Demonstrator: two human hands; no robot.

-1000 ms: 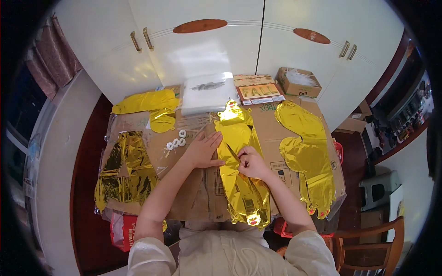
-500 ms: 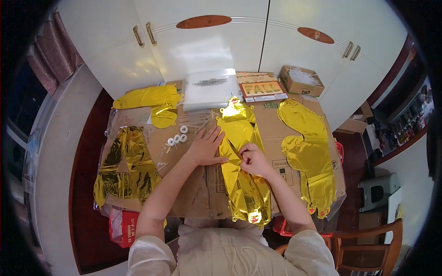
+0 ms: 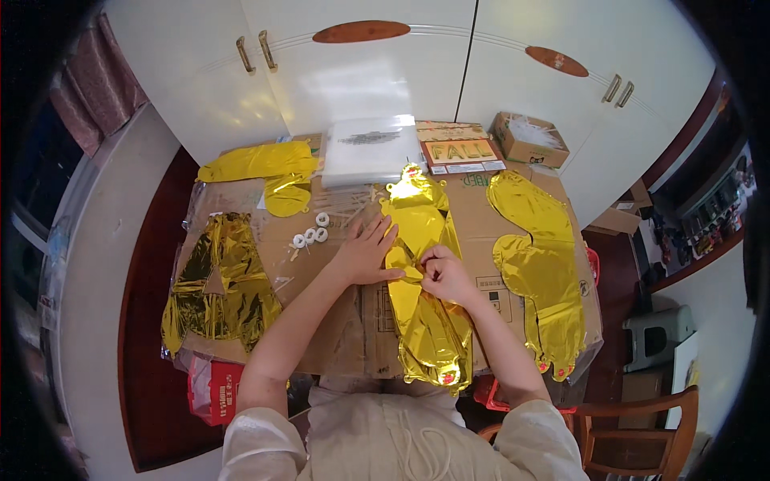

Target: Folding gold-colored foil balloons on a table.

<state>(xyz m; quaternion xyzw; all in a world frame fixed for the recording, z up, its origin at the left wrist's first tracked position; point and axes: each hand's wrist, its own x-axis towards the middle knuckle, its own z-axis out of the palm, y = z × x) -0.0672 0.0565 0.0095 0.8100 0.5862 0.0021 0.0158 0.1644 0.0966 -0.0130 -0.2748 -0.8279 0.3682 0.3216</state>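
A flat gold foil balloon [image 3: 433, 337], folded lengthwise and creased, lies in front of me on the cardboard-covered table. My left hand [image 3: 366, 255] rests flat along its left edge, fingers stretched out, thumb on the foil. Bent fingers of my right hand [image 3: 445, 275] pinch the foil at the middle, drawing up a small ridge. To the right lies a gold balloon with rounded lobes [image 3: 539, 264]. An A-shaped gold balloon [image 3: 224, 280] is spread out on the left, and another gold balloon [image 3: 265, 168] lies behind it.
Several white ribbon rolls [image 3: 310, 234] sit left of my left hand. At the back are a stack of clear plastic bags [image 3: 365, 152], a printed card package [image 3: 461, 155] and a small carton [image 3: 529, 140]. A wooden chair [image 3: 642, 433] stands at the lower right.
My right hand's pinch has pulled the foil at the middle into a new fold, and the dark slit-like crease there has altered. My left hand stays flat in nearly the same place.
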